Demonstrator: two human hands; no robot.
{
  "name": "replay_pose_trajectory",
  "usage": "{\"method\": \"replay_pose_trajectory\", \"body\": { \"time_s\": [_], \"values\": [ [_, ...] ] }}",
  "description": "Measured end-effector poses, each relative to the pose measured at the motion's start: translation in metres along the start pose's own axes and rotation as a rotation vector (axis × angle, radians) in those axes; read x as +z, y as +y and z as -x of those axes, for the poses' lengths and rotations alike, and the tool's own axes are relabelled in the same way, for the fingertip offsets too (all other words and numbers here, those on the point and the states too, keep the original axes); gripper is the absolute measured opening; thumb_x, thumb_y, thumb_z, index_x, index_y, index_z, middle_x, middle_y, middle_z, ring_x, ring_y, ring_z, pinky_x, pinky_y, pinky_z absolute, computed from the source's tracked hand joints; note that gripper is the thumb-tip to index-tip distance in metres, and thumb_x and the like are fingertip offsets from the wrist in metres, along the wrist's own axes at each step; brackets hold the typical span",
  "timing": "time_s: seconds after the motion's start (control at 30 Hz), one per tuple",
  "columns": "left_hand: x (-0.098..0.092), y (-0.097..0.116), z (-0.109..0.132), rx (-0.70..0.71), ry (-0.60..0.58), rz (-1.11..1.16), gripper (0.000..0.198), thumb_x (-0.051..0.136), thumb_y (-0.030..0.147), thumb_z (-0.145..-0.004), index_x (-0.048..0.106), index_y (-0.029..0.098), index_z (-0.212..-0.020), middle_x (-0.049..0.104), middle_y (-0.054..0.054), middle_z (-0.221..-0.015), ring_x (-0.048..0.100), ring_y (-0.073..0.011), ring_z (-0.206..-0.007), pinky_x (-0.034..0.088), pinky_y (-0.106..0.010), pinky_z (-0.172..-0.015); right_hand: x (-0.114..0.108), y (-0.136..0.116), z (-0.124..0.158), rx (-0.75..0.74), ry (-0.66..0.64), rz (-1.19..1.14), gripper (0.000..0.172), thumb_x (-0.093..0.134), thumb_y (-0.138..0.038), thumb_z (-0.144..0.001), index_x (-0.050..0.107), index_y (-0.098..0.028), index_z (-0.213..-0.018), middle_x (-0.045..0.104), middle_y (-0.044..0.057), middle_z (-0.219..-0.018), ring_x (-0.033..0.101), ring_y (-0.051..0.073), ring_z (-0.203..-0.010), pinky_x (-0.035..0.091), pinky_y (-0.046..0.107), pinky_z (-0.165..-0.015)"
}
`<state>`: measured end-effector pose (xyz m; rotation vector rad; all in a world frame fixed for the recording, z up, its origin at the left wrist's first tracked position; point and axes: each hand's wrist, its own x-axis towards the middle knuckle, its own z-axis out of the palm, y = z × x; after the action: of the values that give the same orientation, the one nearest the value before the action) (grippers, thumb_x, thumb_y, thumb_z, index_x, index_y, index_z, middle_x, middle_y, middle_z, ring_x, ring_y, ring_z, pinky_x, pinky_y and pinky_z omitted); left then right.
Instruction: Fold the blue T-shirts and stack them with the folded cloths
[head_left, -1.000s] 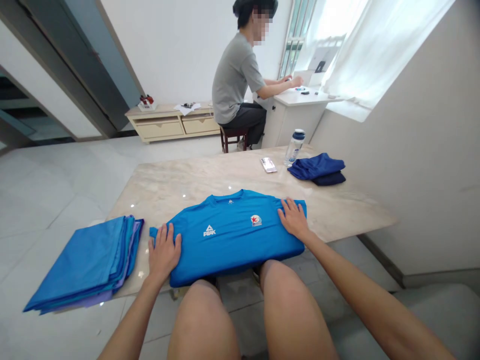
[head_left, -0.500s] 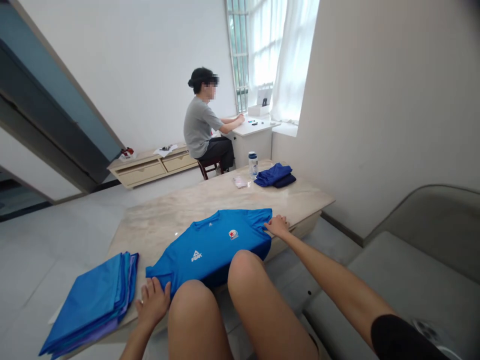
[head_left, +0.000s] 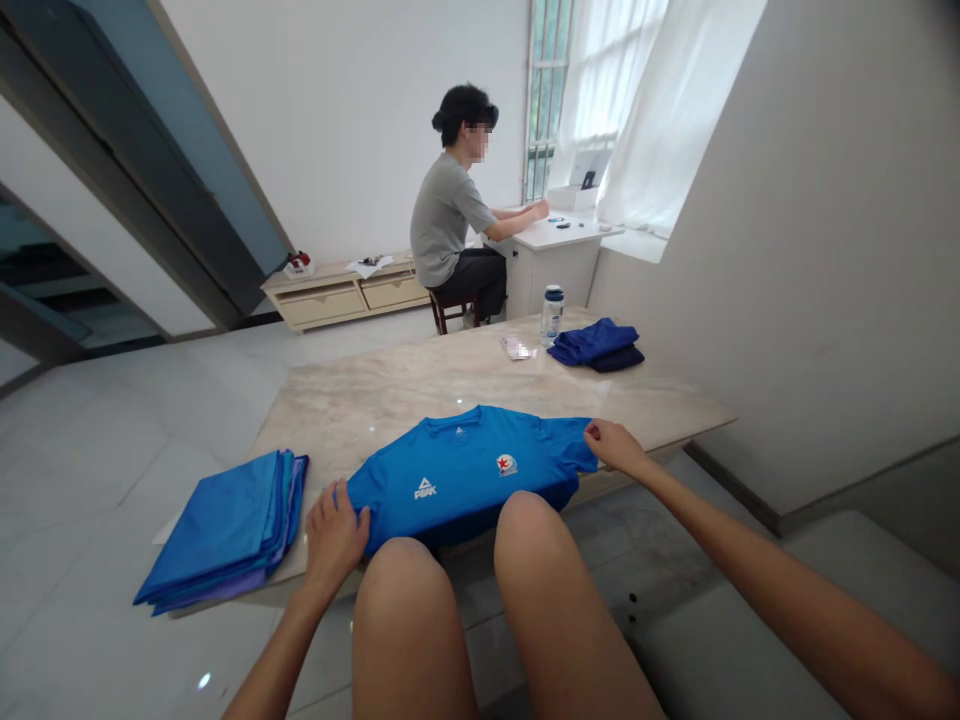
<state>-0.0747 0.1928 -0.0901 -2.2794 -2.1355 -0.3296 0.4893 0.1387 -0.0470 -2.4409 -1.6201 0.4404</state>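
Left hand: the left hand (head_left: 334,535) is resting at the near edge of the table (head_left: 360,395), fingers stretched forward and thumb touching the left sleeve tip of the blue T-shirt (head_left: 465,475); whether it is pinching the cloth I cannot tell.
Right hand: the right hand (head_left: 615,446) is curling shut, fingertips pinching the right sleeve tip of the blue T-shirt.
Hands together: they are sitting well apart, one at each end of the shirt.
Shirt: it is lying chest-up and flat between the two hands, collar pointing away, its lower hem hanging over the table's near edge behind the knees (head_left: 405,590).
Left of the left hand: a stack of folded blue cloths (head_left: 225,520) is lying just beside it on the table corner.
Far side of the table: a dark blue bundle (head_left: 596,343), a bottle (head_left: 553,312) and a small flat packet (head_left: 517,347) are sitting near each other, well apart from the shirt.
Beyond: another person (head_left: 450,225) is sitting at a white desk (head_left: 559,240).
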Motion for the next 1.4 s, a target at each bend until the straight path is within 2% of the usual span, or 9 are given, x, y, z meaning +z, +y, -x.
{"method": "replay_pose_trajectory", "body": {
  "time_s": [0.13, 0.33, 0.43, 0.57, 0.67, 0.87, 1.03, 1.2, 1.4],
  "values": [
    [0.012, 0.036, -0.031, 0.214, -0.054, 0.152, 0.063, 0.040, 0.040, -0.109, 0.049, 0.009, -0.163, 0.059, -0.022, -0.160, 0.053, -0.0341, -0.153, 0.038, -0.053, -0.131, 0.053, -0.082, -0.012, -0.234, 0.022, -0.021, 0.033, 0.051, -0.025, -0.107, 0.074, -0.013, -0.128, 0.074, 0.018, -0.130, 0.068, 0.027, -0.123, 0.048, 0.032, -0.107],
    [0.053, 0.067, -0.034, 0.204, -0.124, 0.108, 0.062, 0.035, 0.041, -0.113, 0.046, 0.020, -0.171, 0.038, -0.013, -0.180, 0.031, -0.0307, -0.169, 0.019, -0.059, -0.139, 0.128, -0.152, -0.015, -0.475, 0.044, 0.075, 0.060, 0.037, -0.045, -0.115, 0.047, -0.021, -0.169, 0.037, 0.011, -0.180, 0.028, 0.031, -0.168, 0.020, 0.054, -0.137],
    [0.058, 0.068, -0.047, 0.137, -0.096, 0.082, 0.066, 0.033, 0.044, -0.114, 0.041, 0.017, -0.173, 0.032, -0.014, -0.182, 0.027, -0.0311, -0.171, 0.016, -0.060, -0.140, 0.136, -0.157, -0.033, -0.457, 0.066, 0.113, 0.069, 0.031, -0.052, -0.115, 0.037, -0.018, -0.176, 0.025, 0.009, -0.185, 0.017, 0.029, -0.173, 0.011, 0.053, -0.140],
    [0.056, 0.070, -0.072, 0.090, -0.106, 0.090, 0.066, 0.033, 0.041, -0.114, 0.042, 0.014, -0.173, 0.033, -0.015, -0.181, 0.027, -0.0317, -0.171, 0.015, -0.061, -0.140, 0.134, -0.158, -0.056, -0.470, 0.057, 0.152, 0.071, 0.031, -0.052, -0.114, 0.037, -0.017, -0.176, 0.025, 0.009, -0.185, 0.019, 0.030, -0.173, 0.013, 0.054, -0.140],
    [0.055, 0.062, -0.067, 0.122, -0.114, 0.117, 0.065, 0.034, 0.039, -0.113, 0.043, 0.013, -0.172, 0.035, -0.015, -0.180, 0.030, -0.0296, -0.170, 0.018, -0.056, -0.141, 0.137, -0.157, -0.058, -0.468, 0.074, 0.153, 0.071, 0.031, -0.050, -0.114, 0.038, -0.016, -0.175, 0.027, 0.011, -0.184, 0.020, 0.031, -0.172, 0.014, 0.055, -0.140],
    [0.043, -0.006, 0.022, -0.094, 0.043, 0.103, 0.065, 0.029, 0.032, -0.113, 0.039, 0.001, -0.169, 0.037, -0.024, -0.178, 0.034, -0.0306, -0.168, 0.029, -0.052, -0.138, 0.146, -0.150, -0.034, -0.430, 0.115, 0.155, 0.073, 0.025, -0.050, -0.114, 0.039, -0.012, -0.175, 0.028, 0.013, -0.184, 0.021, 0.032, -0.172, 0.016, 0.056, -0.139],
    [0.014, -0.045, 0.085, -0.134, -0.012, 0.087, 0.052, 0.041, 0.032, -0.112, 0.057, 0.014, -0.158, 0.053, -0.018, -0.168, 0.047, -0.0298, -0.159, 0.037, -0.049, -0.131, 0.150, -0.144, -0.022, -0.424, 0.091, 0.158, 0.075, 0.022, -0.050, -0.112, 0.039, -0.012, -0.175, 0.029, 0.013, -0.183, 0.022, 0.032, -0.171, 0.017, 0.056, -0.138],
    [-0.007, -0.033, 0.080, -0.432, -0.014, 0.085, 0.036, 0.054, 0.038, -0.109, 0.073, 0.014, -0.129, 0.070, -0.020, -0.135, 0.065, -0.0338, -0.130, 0.051, -0.045, -0.106, 0.159, -0.128, -0.018, -0.404, 0.116, 0.140, 0.081, 0.018, -0.054, -0.109, 0.039, -0.012, -0.175, 0.029, 0.014, -0.183, 0.023, 0.034, -0.171, 0.019, 0.058, -0.137],
    [-0.018, -0.015, 0.063, -0.475, -0.070, 0.096, 0.028, 0.057, 0.034, -0.108, 0.078, 0.015, -0.106, 0.077, -0.016, -0.115, 0.072, -0.0290, -0.113, 0.050, -0.036, -0.092, 0.156, -0.119, -0.007, -0.433, 0.100, 0.173, 0.083, 0.017, -0.054, -0.109, 0.039, -0.010, -0.175, 0.027, 0.013, -0.184, 0.023, 0.035, -0.171, 0.020, 0.058, -0.137]
  ]
}}
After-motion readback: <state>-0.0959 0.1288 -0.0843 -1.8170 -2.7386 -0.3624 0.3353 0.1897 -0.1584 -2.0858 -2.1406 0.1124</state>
